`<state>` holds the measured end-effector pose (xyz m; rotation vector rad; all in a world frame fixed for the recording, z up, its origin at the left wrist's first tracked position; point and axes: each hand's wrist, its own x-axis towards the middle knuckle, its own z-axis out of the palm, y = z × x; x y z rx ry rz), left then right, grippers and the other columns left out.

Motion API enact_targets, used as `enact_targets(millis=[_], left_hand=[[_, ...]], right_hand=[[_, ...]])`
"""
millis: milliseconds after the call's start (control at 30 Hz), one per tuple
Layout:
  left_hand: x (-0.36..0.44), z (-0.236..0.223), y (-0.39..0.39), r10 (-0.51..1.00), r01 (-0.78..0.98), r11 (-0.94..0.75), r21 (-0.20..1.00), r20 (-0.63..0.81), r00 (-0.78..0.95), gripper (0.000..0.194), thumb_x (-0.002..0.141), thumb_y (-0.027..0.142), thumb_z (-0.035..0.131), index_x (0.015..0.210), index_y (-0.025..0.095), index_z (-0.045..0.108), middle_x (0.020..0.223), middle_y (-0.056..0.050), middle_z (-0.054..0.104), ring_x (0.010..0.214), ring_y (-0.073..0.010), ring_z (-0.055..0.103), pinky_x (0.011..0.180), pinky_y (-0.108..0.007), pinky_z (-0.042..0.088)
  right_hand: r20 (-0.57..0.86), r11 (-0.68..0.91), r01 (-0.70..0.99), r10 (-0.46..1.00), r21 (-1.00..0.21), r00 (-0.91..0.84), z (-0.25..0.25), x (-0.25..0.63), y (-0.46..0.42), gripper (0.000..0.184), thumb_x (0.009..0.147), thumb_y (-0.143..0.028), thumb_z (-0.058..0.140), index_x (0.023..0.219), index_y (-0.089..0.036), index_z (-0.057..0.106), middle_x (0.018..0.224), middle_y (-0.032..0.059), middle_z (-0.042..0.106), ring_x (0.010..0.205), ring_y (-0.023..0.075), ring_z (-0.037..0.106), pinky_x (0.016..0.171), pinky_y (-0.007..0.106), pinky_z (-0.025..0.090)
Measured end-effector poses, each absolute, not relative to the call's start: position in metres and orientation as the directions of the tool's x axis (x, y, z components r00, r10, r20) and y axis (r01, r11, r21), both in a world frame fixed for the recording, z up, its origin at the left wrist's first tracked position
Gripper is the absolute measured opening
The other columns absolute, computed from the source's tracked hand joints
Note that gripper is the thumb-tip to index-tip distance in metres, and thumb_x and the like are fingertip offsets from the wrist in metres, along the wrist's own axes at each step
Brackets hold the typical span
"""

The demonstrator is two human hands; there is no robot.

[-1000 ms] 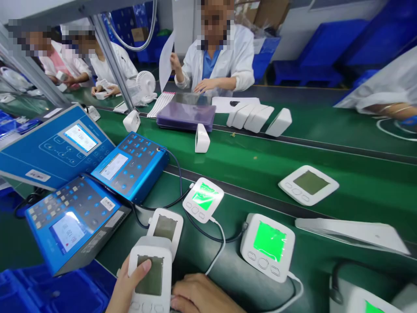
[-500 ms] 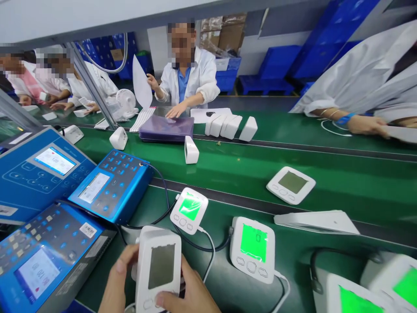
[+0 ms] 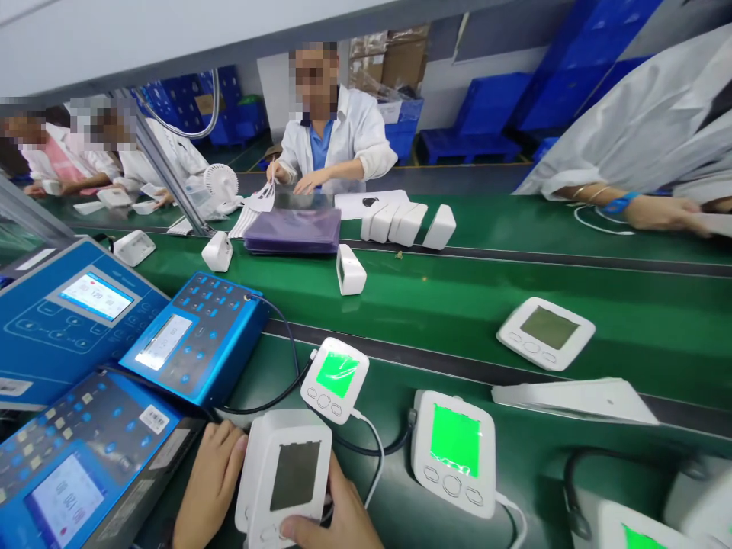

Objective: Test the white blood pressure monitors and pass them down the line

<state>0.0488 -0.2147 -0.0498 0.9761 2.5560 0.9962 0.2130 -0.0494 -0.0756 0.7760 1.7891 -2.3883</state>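
My right hand (image 3: 343, 507) grips a white blood pressure monitor (image 3: 300, 473), its thumb on the front near the buttons and its screen dark. To the left of that monitor, my left hand (image 3: 211, 476) is closed, its fingers curled beside the blue tester's edge. What the left fingers hold, if anything, is hidden. Just beyond, a smaller-looking monitor (image 3: 323, 400) with a lit green screen has a black hose and a white cable attached. On the right, another lit monitor (image 3: 433, 476) is likewise connected.
Blue testers (image 3: 194, 335) with screens stand at the left. A dark-screened monitor (image 3: 523, 339) and several white units (image 3: 394, 221) lie on the green conveyor (image 3: 423, 305). More lit monitors (image 3: 634, 534) sit at the lower right. A co-worker (image 3: 337, 145) sits opposite, behind purple sheets (image 3: 294, 229).
My left hand has left the held monitor and moved to its left, fingers now curled. Monitors on the conveyor have shifted right. The co-worker opposite has lowered the white sheet.
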Motion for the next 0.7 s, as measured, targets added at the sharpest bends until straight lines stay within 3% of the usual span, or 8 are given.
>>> enact_targets(millis=[67,167,300,367,533,700], left_hand=[[0.048,-0.05,-0.21,0.675,0.561,0.519,0.645,0.093,-0.732,0.036,0.102,0.044,0.047,0.073,0.024,0.056,0.078,-0.003,0.055,0.077,-0.0248,0.048,0.076,-0.04,0.042],[0.049,-0.048,-0.198,0.621,0.471,0.44,0.765,0.12,-0.775,0.043,0.102,0.049,0.047,0.068,0.024,0.045,0.073,-0.001,0.047,0.073,-0.0222,0.044,0.078,-0.039,0.04],[0.057,-0.042,-0.189,0.486,0.334,0.427,0.84,0.099,-0.869,0.047,0.109,0.047,0.014,0.07,0.026,0.03,0.068,0.002,0.035,0.064,-0.0197,0.037,0.065,-0.035,0.036],[0.066,-0.035,-0.189,0.483,0.317,0.434,0.843,0.079,-0.872,0.046,0.11,0.047,0.015,0.073,0.025,0.034,0.071,0.002,0.039,0.066,-0.0192,0.039,0.066,-0.034,0.036],[0.08,-0.014,-0.193,0.656,0.326,0.423,0.845,-0.038,-0.754,0.041,0.109,0.05,0.024,0.081,0.025,0.04,0.081,0.0,0.046,0.073,-0.0195,0.042,0.07,-0.035,0.038],[0.078,-0.014,-0.201,0.648,0.362,0.463,0.809,-0.03,-0.761,0.039,0.109,0.048,0.027,0.083,0.025,0.044,0.082,-0.001,0.05,0.076,-0.0208,0.049,0.074,-0.037,0.044]], right_hand=[[-0.394,-0.329,0.302,0.262,-0.895,-0.881,-0.073,0.212,-0.049,0.073,0.066,-0.021,0.081,0.135,-0.022,0.057,0.117,0.0073,0.078,0.103,0.0302,0.073,0.087,0.038,0.059],[-0.362,-0.354,0.257,0.274,-0.899,-0.891,-0.075,0.212,-0.05,0.069,0.075,-0.024,0.079,0.138,-0.023,0.052,0.128,0.0081,0.075,0.114,0.0292,0.071,0.096,0.039,0.056],[-0.382,-0.365,0.275,0.266,-0.89,-0.885,-0.084,0.213,-0.054,0.073,0.081,-0.035,0.079,0.144,-0.023,0.045,0.133,0.0104,0.072,0.119,0.03,0.069,0.1,0.041,0.055],[-0.39,-0.344,0.3,0.231,-0.89,-0.891,-0.084,0.213,-0.055,0.072,0.082,-0.039,0.079,0.143,-0.022,0.045,0.127,0.0103,0.075,0.113,0.0304,0.071,0.098,0.042,0.056],[-0.402,-0.214,0.363,0.177,-0.907,-0.898,-0.073,0.211,-0.055,0.064,0.085,-0.041,0.073,0.141,-0.022,0.048,0.124,0.0091,0.076,0.113,0.031,0.071,0.097,0.041,0.055],[-0.348,-0.089,0.338,0.169,-0.937,-0.922,-0.071,0.212,-0.056,0.066,0.082,-0.033,0.072,0.143,-0.021,0.049,0.121,0.0075,0.077,0.11,0.0306,0.072,0.096,0.039,0.054]])
